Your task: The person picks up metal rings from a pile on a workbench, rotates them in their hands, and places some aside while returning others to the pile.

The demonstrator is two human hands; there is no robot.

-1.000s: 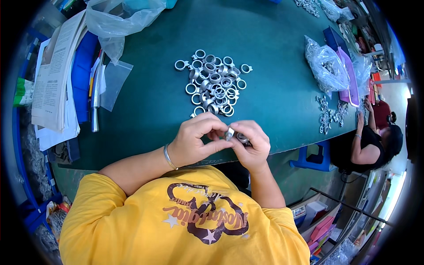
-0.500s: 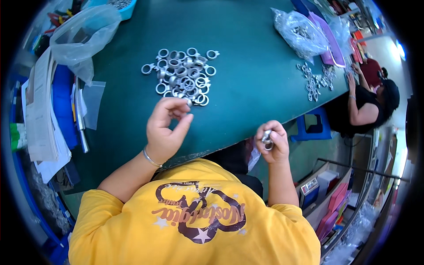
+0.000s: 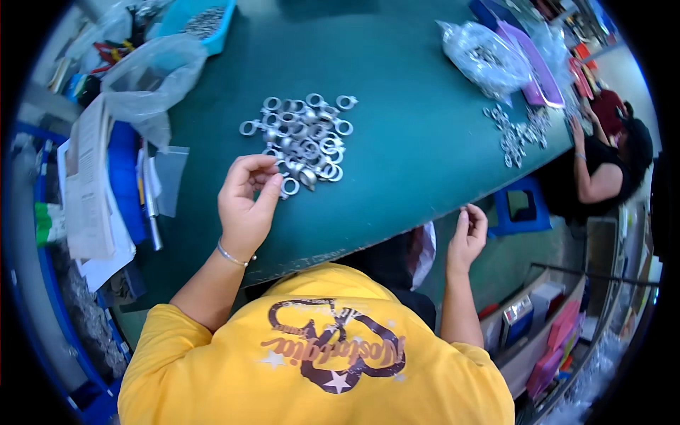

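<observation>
A heap of grey metal rings (image 3: 309, 149), several with small stubs on their rims, lies on the green tabletop in front of me. My left hand (image 3: 246, 202) is at the heap's near left side, thumb and fingertips brought together at the edge of one metal ring (image 3: 290, 186). That ring lies just off the pile. My right hand (image 3: 468, 239) hovers past the table's near edge, to the right, with fingers curled in toward the thumb. Whatever it may hold is hidden.
Clear plastic bags (image 3: 489, 60), a purple tray (image 3: 542, 85) and smaller metal parts (image 3: 520, 134) are at the right. A co-worker (image 3: 602, 166) sits beyond them. A light-blue bin (image 3: 219, 32) and papers (image 3: 88, 184) are on the left; a blue stool (image 3: 520, 207) stands below the edge.
My left hand has drawn back slightly to the left, and a ring now sits apart at its fingertips. The rings seen in my right hand no longer show; that hand moved right.
</observation>
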